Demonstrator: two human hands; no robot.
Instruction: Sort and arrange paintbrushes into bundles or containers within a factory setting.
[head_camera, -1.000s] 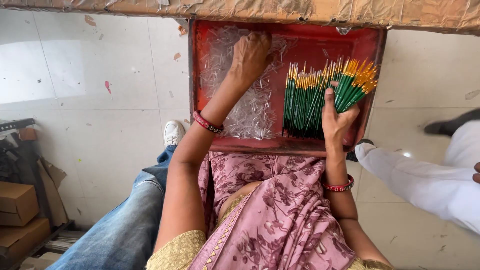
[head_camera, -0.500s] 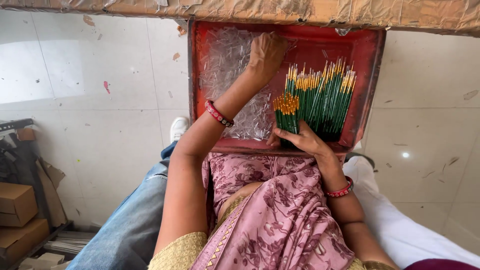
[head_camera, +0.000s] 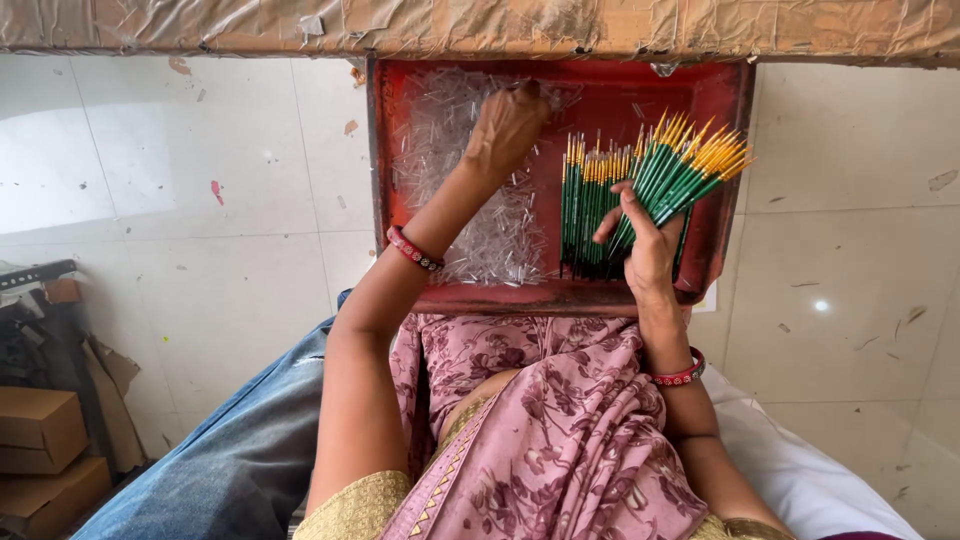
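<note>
A red tray (head_camera: 725, 110) rests on my lap against a taped cardboard edge. Its left half holds a heap of small clear plastic tubes (head_camera: 495, 235). Its right half holds green-handled brushes with yellow tips (head_camera: 590, 205), laid side by side. My left hand (head_camera: 508, 125) reaches into the clear tubes near the tray's far wall, fingers curled down into the heap. My right hand (head_camera: 645, 240) grips a fanned bundle of green brushes (head_camera: 685, 170), lifted and tilted to the right above the others.
A taped cardboard slab (head_camera: 480, 25) runs across the top. White floor tiles (head_camera: 180, 180) lie on both sides. Brown cardboard boxes (head_camera: 40, 450) sit at bottom left. A denim-clad leg (head_camera: 220, 460) and a white-clad leg (head_camera: 800, 470) of other people flank me.
My right hand has regripped and raised a bundle of brushes, swinging it to the right. My left hand stayed in the tubes, shifting slightly. The view came closer to the tray.
</note>
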